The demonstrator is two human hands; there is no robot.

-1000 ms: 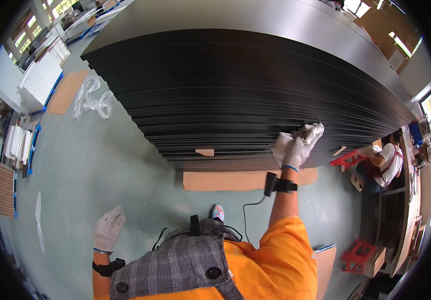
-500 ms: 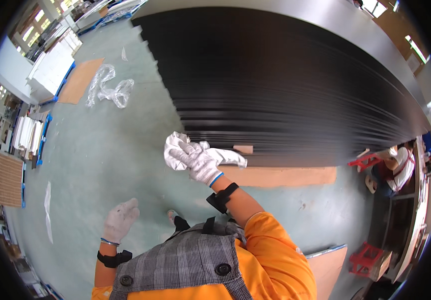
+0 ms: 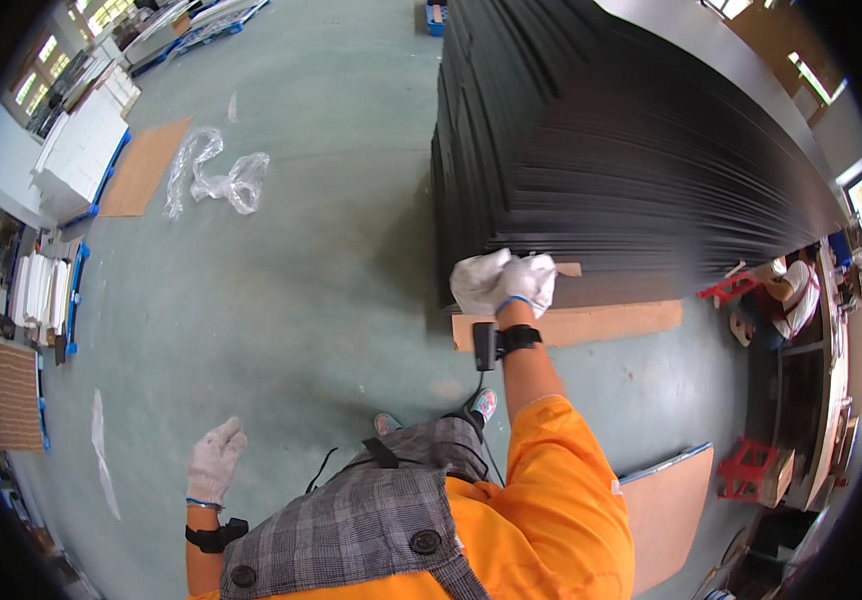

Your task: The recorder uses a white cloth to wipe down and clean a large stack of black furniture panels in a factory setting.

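Observation:
My right hand (image 3: 523, 284), in a white knit glove, is closed on a white cloth (image 3: 478, 282). It presses the cloth against the near corner of a tall stack of black panels (image 3: 631, 190). Part of the cloth bunches out on both sides of the glove. My left hand (image 3: 215, 462), gloved as well, hangs low at my left side over the floor. It holds nothing, and its fingers are loosely extended.
Under the stack shows a brown cardboard sheet (image 3: 591, 325). Clear plastic wrap (image 3: 221, 180) lies on the green floor. At the right, another person (image 3: 796, 300) sits by a workbench near a red stool (image 3: 748, 470). White stacked boards (image 3: 81, 170) stand at the far left.
My right hand has moved right and slightly up with the cloth, from the stack's lower left edge to its near corner. The view has shifted, showing the stack's left side. My left hand has dropped slightly.

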